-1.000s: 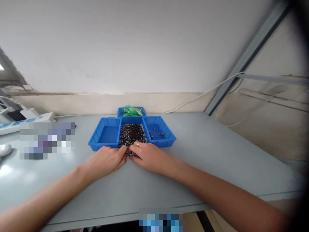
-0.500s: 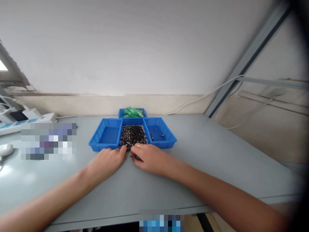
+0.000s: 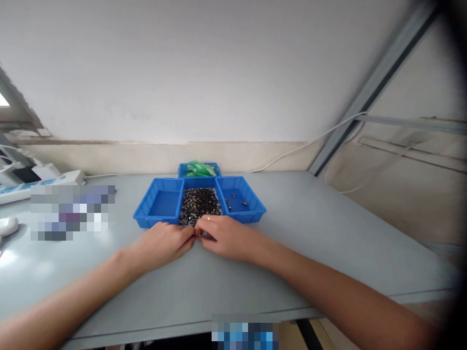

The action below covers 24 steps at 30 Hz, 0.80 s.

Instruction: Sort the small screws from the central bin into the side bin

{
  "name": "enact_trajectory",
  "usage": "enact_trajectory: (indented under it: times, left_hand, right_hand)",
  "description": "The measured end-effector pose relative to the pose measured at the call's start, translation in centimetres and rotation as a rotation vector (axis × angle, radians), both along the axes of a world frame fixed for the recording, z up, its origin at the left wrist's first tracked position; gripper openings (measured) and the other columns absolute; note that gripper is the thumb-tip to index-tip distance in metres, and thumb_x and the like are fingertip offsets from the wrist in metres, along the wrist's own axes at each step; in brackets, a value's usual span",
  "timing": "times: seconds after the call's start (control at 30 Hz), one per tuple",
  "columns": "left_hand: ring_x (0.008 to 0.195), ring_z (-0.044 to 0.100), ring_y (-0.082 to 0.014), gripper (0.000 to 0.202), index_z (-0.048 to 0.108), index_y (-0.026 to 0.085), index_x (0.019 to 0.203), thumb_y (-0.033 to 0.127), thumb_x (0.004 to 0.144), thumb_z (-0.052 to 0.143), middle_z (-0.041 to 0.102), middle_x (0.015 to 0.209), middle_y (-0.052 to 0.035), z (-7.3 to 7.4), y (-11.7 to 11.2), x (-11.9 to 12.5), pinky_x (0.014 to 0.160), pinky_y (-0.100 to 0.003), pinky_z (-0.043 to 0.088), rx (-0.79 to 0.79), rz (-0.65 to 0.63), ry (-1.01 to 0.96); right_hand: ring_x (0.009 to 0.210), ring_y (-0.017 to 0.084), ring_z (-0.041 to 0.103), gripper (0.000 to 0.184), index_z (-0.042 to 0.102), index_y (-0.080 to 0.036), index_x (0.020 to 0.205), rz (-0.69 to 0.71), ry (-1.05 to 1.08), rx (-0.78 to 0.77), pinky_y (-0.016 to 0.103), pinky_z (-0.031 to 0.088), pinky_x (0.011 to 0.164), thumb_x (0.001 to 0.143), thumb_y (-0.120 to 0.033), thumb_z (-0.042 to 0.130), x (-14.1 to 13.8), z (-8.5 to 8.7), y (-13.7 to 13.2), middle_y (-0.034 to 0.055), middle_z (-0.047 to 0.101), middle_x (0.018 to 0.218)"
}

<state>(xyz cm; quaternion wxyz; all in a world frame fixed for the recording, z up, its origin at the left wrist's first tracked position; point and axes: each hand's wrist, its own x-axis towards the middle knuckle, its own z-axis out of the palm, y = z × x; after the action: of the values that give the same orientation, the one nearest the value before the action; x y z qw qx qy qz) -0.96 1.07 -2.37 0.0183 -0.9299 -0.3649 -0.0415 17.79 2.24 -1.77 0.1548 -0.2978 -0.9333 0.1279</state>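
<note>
My left hand (image 3: 166, 244) and my right hand (image 3: 228, 237) meet just in front of the middle blue bin, fingertips almost touching. Between them is a small dark metal part (image 3: 199, 236), mostly hidden by the fingers. The right thumb and fingers pinch it; a gold ring is on that hand. The left thumb and fingertips are closed at its left end. Many small dark and brass-coloured metal parts (image 3: 200, 201) fill the middle bin (image 3: 199, 183). A few similar pieces (image 3: 228, 204) lie in the right blue bin (image 3: 255, 216).
Left of the middle stands another blue bin (image 3: 160, 204), with nothing visible in it. A small blue bin behind holds green plastic (image 3: 200, 169). On the left are a white power strip (image 3: 65, 180), a white object (image 3: 9, 226) and a blurred-out patch. A white cable (image 3: 292, 154) runs along the wall.
My left hand has moved right and slightly down, from the middle bin's front edge to the part in my right hand. The right hand has barely moved.
</note>
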Motion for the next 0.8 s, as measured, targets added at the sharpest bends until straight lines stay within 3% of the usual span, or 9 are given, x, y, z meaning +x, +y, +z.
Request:
enact_trajectory:
  times: [0.2, 0.33, 0.6, 0.8]
  left_hand:
    - [0.058, 0.061, -0.0157, 0.028, 0.057, 0.015, 0.082, 0.024, 0.090, 0.032, 0.063, 0.068, -0.0030, -0.01, -0.02, -0.17, 0.050, -0.025, 0.046, 0.033, -0.007, 0.017]
    - [0.061, 0.062, -0.0171, 0.027, 0.056, 0.017, 0.082, 0.024, 0.090, 0.031, 0.063, 0.072, -0.0024, 0.21, -0.07, -0.08, 0.052, -0.027, 0.046, 0.023, -0.008, 0.036]
    - [0.060, 0.061, -0.0157, 0.024, 0.055, 0.016, 0.081, 0.022, 0.089, 0.033, 0.063, 0.071, -0.0020, 0.31, -0.03, -0.05, 0.050, -0.025, 0.044, 0.013, -0.052, 0.059]
    - [0.058, 0.060, -0.0154, 0.027, 0.054, 0.016, 0.078, 0.022, 0.090, 0.030, 0.062, 0.069, -0.0021, 0.26, 0.06, -0.16, 0.051, -0.026, 0.044, 0.026, -0.041, 0.021]
  right_hand:
    - [0.072, 0.014, 0.051, 0.013, 0.049, -0.017, 0.079, -0.064, 0.012, -0.046, 0.025, 0.038, 0.064, 0.086, -0.024, 0.041, -0.06, -0.41, 0.08, 0.0030, 0.055, 0.078]
    - [0.072, 0.014, 0.052, 0.022, 0.049, -0.015, 0.076, -0.004, -0.063, -0.002, 0.026, 0.038, 0.066, 0.089, -0.018, 0.032, -0.23, -0.46, 0.25, 0.0049, 0.057, 0.077]
    - [0.070, 0.014, 0.054, 0.011, 0.048, -0.017, 0.081, -0.070, -0.057, -0.118, 0.024, 0.039, 0.060, 0.085, -0.023, 0.040, 0.14, 0.07, 0.02, 0.0044, 0.059, 0.079]
    - [0.075, 0.015, 0.055, 0.024, 0.050, -0.016, 0.078, 0.016, -0.081, -0.071, 0.026, 0.040, 0.068, 0.090, -0.021, 0.030, 0.18, 0.26, 0.15, 0.0057, 0.059, 0.081]
